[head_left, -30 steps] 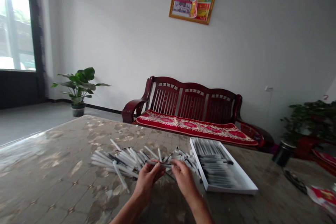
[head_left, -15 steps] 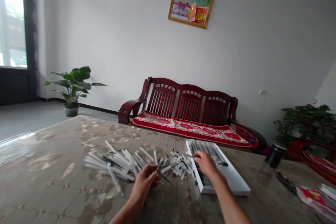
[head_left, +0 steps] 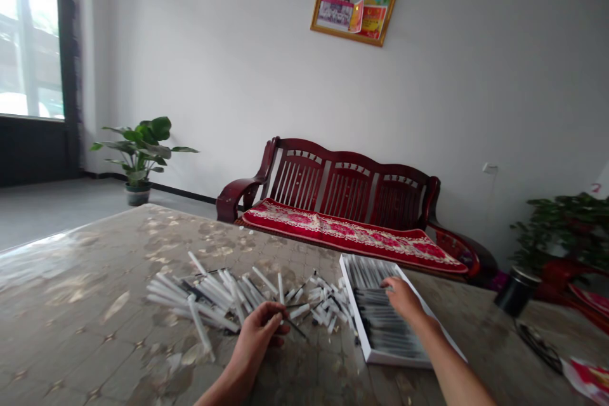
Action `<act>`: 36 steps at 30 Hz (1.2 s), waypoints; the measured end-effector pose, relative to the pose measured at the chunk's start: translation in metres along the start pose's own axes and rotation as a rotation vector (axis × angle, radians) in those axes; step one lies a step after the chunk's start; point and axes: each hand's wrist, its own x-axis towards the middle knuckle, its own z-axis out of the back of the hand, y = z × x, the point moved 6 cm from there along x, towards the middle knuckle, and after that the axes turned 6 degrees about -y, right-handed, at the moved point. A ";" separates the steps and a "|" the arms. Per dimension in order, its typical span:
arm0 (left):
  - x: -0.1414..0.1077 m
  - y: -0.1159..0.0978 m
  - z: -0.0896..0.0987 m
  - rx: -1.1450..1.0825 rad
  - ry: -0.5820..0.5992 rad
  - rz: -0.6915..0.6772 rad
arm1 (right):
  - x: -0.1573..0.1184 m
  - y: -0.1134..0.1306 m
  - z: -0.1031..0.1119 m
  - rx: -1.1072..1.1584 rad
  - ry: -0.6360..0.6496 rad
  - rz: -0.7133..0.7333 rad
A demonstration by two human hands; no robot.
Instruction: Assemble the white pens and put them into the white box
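Note:
My left hand [head_left: 266, 325] is closed in a pinch around a thin dark pen refill [head_left: 297, 330], just above the table. Beside it lies a loose pile of whitish pen barrels [head_left: 216, 295]. Small white and dark pen caps [head_left: 329, 306] are heaped between that pile and a shallow white box [head_left: 358, 323]. Rows of clear pens with dark ends [head_left: 387, 323] fill much of the box. My right hand [head_left: 403, 298] reaches over it, fingers closed on a pen at the middle of the rows. My hand and forearm hide part of the box's right side.
The table [head_left: 118, 279] has a patterned, glossy cover. A black canister [head_left: 517, 290], a dark cable [head_left: 537, 346] and a red-and-white packet [head_left: 587, 380] are at the right. Beyond the table stands a wooden bench [head_left: 352, 190] with a red cover.
My right hand has moved right, from the box's left edge to over its middle, with the pen. Pens now show where the box's lower part looked white. My left hand has barely moved.

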 end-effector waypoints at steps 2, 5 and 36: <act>-0.001 -0.002 0.000 -0.005 -0.017 -0.005 | 0.002 -0.002 -0.005 0.009 -0.017 -0.018; -0.003 -0.009 0.003 -0.037 -0.072 -0.042 | 0.002 -0.005 -0.010 0.011 -0.025 -0.056; -0.016 -0.050 0.021 0.259 -0.320 -0.550 | -0.088 0.279 -0.042 0.709 0.430 -0.064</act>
